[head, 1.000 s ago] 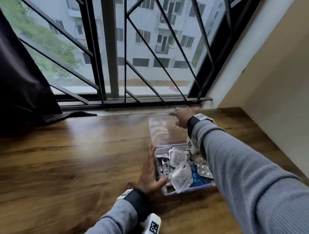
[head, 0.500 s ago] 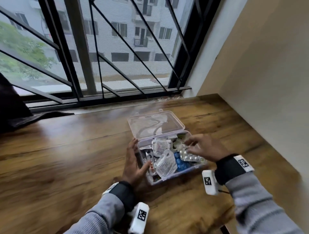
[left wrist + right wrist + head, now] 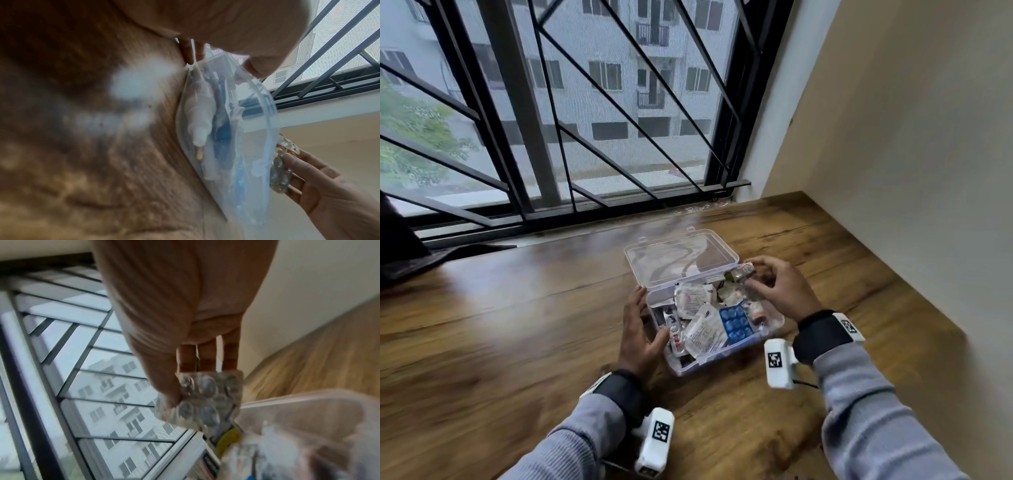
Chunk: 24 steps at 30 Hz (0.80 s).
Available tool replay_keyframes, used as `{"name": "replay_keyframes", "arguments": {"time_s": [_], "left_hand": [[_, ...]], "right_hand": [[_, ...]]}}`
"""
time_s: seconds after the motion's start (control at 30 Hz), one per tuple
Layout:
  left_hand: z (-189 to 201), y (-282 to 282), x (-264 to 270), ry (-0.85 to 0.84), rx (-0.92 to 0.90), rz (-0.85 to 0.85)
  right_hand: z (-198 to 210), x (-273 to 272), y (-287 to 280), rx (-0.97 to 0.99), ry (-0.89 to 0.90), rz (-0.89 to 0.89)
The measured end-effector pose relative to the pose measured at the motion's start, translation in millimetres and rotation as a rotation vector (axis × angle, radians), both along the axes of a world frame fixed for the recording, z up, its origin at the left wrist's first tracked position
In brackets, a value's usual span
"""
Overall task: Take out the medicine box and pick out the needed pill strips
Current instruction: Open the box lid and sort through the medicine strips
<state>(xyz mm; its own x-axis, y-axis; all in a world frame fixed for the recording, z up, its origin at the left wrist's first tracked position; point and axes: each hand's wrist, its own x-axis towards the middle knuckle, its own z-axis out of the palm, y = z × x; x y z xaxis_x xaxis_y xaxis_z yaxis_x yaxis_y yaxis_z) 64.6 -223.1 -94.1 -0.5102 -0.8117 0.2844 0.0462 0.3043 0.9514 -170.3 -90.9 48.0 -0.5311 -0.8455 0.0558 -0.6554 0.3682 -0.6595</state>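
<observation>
A clear plastic medicine box [image 3: 774, 329] sits on the wooden table with its lid [image 3: 681, 257] lying back flat toward the window. It is full of pill strips and sachets, among them a blue blister strip [image 3: 736, 322]. My left hand [image 3: 640, 329] lies against the box's left wall [image 3: 224, 129], fingers straight, thumb over the rim. Above the box's far right corner my right hand [image 3: 774, 284] pinches a silver blister strip [image 3: 743, 273] [image 3: 207, 395] between thumb and fingers [image 3: 207, 356]. In the left wrist view that strip [image 3: 281, 170] shows beyond the box.
The wooden table [image 3: 517, 342] runs to a barred window [image 3: 585, 137] at the back and a beige wall [image 3: 911, 171] on the right. A dark cloth [image 3: 400, 253] lies at the far left. Bare wood surrounds the box.
My right hand came back from the lid, reached into the box's right side and lifted a silver strip toward the far right corner. The left hand stayed on the box's left wall.
</observation>
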Motion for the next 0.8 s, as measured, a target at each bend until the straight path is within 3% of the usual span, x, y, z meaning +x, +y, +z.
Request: {"name": "replay_keyframes", "arguments": {"time_s": [0.07, 0.17, 0.23, 0.33, 0.43, 0.7, 0.8], "left_hand": [[1, 0, 0, 0.013, 0.006, -0.001], [3, 2, 0, 0.022, 0.025, -0.007], [3, 2, 0, 0.023, 0.037, -0.005], [0, 1, -1, 0.017, 0.035, 0.005], [-2, 0, -1, 0.03, 0.027, 0.007], [1, 2, 0, 0.04, 0.029, 0.0], [1, 1, 0, 0.037, 0.022, -0.017]], "right_hand": [[-5, -4, -9, 0.058, -0.044, 0.01], [-15, -5, -16, 0.125, 0.257, -0.062], [-15, -2, -13, 0.084, 0.331, -0.108], [-10, 11, -5, 0.027, 0.233, -0.093], [-13, 32, -2, 0.112, 0.152, -0.043], [-47, 85, -29, 0.231, 0.208, -0.06], [-46, 87, -31, 0.182, 0.168, -0.11]]}}
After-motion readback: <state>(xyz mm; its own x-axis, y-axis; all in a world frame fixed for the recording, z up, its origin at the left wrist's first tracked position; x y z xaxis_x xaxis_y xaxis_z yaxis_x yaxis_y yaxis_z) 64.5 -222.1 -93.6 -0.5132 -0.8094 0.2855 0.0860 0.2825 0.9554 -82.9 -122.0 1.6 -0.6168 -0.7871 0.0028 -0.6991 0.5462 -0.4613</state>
